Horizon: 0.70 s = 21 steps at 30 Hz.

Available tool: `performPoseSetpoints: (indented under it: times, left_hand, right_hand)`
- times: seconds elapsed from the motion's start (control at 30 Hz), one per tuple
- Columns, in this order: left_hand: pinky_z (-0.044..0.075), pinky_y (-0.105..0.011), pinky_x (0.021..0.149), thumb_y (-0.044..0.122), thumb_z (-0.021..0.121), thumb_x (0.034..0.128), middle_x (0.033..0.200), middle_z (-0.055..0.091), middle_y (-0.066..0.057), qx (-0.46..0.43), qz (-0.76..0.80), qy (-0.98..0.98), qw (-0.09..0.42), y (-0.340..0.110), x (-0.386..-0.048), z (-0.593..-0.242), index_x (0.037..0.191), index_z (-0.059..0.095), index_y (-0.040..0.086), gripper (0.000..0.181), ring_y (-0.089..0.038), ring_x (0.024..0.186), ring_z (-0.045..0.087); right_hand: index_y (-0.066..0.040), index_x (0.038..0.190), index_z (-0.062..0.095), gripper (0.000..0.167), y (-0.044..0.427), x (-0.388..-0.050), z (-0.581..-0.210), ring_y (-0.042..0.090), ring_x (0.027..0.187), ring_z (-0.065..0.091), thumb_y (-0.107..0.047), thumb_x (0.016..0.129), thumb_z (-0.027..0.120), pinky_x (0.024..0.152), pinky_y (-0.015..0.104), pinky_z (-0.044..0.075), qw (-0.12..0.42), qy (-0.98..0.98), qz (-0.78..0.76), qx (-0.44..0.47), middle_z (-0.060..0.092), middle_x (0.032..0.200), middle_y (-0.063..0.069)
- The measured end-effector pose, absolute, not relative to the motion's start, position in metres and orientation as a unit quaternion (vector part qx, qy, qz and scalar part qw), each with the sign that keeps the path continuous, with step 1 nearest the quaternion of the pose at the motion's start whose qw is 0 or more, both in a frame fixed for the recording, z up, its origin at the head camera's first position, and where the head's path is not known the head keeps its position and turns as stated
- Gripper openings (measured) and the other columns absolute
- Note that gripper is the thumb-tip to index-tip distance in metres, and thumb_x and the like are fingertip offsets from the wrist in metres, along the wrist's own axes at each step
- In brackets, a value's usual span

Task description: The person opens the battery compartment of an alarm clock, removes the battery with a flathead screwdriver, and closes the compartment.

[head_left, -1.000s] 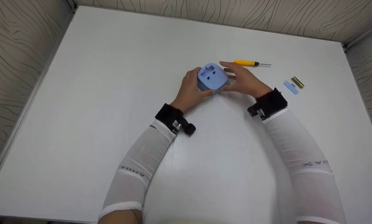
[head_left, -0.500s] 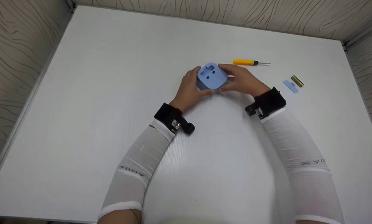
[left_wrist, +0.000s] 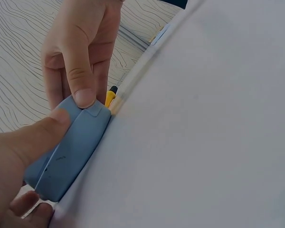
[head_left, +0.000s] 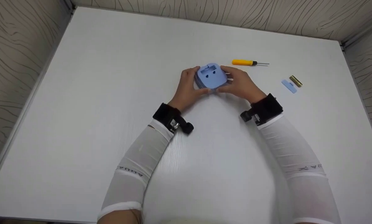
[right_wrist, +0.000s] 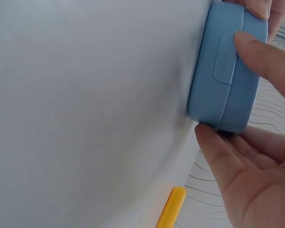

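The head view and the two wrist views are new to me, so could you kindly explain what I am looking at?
There is no robot here: the left grip and right grip are a person's bare hands. The head view comes from a camera worn on the head, looking forward and down; the other two come from cameras worn at the black wristbands. Both hands hold a light blue case between thumb and fingers; its upper face has an open recess and two dark spots. To its right in the head view, on the white table, lie a yellow-handled screwdriver, a small blue strip and a gold-coloured piece that looks like a battery.
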<state>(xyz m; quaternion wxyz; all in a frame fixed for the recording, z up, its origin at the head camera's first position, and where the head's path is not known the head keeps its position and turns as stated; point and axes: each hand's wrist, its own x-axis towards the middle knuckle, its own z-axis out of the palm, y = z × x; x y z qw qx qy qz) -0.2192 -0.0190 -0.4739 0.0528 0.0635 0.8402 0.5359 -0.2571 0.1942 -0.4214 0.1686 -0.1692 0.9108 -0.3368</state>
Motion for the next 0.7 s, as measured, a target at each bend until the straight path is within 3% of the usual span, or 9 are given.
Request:
performPoseSetpoints:
  times: [0.27, 0.7]
  left_hand:
    - [0.028, -0.021, 0.115, 0.024, 0.079, 0.0904, 0.155, 0.032, -0.013, 0.083, 0.533, 0.841, 0.048, -0.021, -0.218, -0.475, 0.157, 0.025, 0.007, 0.088, -0.020, 0.143, 0.036]
    - [0.023, -0.029, 0.120, 0.026, 0.077, 0.0888, 0.162, 0.025, -0.016, 0.087, 0.531, 0.841, 0.055, -0.022, -0.216, -0.474, 0.161, 0.015, 0.004, 0.098, -0.024, 0.148, 0.029]
  right_hand:
    - [0.002, 0.156, 0.032, 0.086, 0.187, -0.247, -0.424, 0.037, 0.136, 0.048, -0.011, 0.087, 0.081, 0.111, 0.046, 0.041, 0.158, 0.922, -0.328, -0.132, 0.039, 0.157, 0.021]
    - [0.008, 0.155, 0.028, 0.079, 0.170, -0.225, -0.425, 0.037, 0.140, 0.042, -0.017, 0.094, 0.072, 0.115, 0.045, 0.035, 0.144, 0.932, -0.312, -0.114, 0.038, 0.153, 0.029]
